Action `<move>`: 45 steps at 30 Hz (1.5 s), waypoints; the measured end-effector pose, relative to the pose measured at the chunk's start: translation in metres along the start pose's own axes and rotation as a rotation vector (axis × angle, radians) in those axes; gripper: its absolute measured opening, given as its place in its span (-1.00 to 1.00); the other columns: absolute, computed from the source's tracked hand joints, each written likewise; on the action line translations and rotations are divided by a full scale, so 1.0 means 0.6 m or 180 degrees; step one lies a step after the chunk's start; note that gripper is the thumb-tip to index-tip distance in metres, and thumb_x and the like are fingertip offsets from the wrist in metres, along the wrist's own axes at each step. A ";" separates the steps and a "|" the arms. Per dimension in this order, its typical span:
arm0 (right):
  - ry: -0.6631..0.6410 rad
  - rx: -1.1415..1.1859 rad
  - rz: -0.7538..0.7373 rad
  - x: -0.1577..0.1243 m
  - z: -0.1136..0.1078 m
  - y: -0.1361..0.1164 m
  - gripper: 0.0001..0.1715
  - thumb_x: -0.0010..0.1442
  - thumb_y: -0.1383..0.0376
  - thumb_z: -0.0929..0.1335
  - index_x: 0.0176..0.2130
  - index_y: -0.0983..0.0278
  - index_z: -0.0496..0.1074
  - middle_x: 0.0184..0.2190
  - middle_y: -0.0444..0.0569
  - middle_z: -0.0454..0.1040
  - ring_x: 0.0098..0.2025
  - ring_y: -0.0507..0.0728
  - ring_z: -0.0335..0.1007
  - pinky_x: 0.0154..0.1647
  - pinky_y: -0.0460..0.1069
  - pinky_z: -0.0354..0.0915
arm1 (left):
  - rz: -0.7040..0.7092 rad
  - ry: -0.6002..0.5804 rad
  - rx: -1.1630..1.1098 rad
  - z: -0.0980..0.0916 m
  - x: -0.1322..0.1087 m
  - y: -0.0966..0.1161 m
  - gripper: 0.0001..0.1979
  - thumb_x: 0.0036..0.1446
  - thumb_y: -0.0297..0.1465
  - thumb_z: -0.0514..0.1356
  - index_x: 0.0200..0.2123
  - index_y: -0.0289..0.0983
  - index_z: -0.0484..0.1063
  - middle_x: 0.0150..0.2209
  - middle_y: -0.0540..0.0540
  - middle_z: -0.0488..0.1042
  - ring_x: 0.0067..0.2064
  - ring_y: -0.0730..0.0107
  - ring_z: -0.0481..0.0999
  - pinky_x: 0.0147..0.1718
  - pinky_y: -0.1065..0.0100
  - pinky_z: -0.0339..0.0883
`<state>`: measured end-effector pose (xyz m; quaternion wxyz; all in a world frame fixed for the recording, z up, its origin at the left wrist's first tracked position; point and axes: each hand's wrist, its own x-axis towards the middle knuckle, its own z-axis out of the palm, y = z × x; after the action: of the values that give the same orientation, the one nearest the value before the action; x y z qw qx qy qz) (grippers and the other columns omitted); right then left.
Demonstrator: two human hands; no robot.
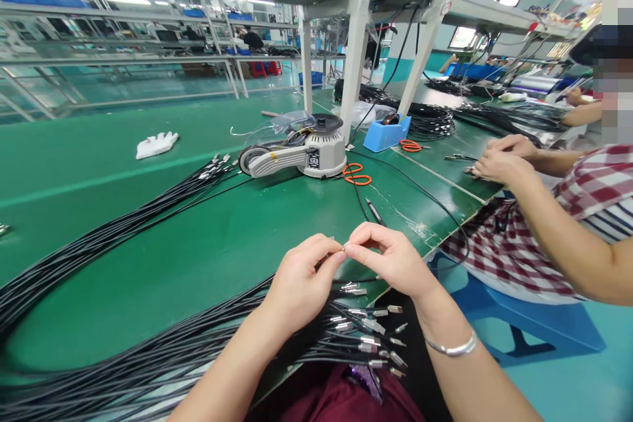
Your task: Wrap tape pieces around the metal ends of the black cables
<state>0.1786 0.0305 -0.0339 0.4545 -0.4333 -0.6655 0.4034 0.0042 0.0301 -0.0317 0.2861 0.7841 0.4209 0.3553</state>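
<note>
My left hand [302, 282] and my right hand [390, 260] meet above the front edge of the green table, thumb and forefinger pinched on each. Something tiny sits between the touching fingertips, too small to make out. Under my left hand and forearm runs a thick bundle of black cables [192, 349]. Their silver USB-type plugs [373, 326] fan out at the table edge, below my hands. A second stretch of black cables [123, 224] curves along the left, its metal ends close to the tape dispenser. A slim knife [374, 211] lies just beyond my right hand.
A grey round tape dispenser [324, 153] stands mid-table beside orange-handled scissors [357, 175]. Behind are a blue tape holder [386, 134], other scissors [411, 146] and coiled cables [430, 122]. A white glove [157, 144] lies left. At right, a co-worker's hands [504, 159] work; shelf posts [359, 46] rise ahead.
</note>
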 end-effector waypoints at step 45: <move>0.0047 -0.0256 0.0607 -0.033 -0.015 0.020 -0.86 0.09 0.26 0.38 -0.42 0.29 0.48 -0.46 -0.11 0.50 -0.40 0.04 0.37 -0.36 -0.09 0.26 | -0.0133 -0.0814 0.0598 0.009 0.009 0.005 -0.76 0.22 -0.39 0.03 -0.43 -0.25 0.43 -0.41 -0.01 0.48 -0.31 0.40 0.41 -0.27 0.40 0.22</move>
<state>0.1937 0.0167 -0.0479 0.4012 -0.5154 -0.6336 0.4146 0.0118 0.0323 -0.0307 0.2701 0.8372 0.4287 0.2055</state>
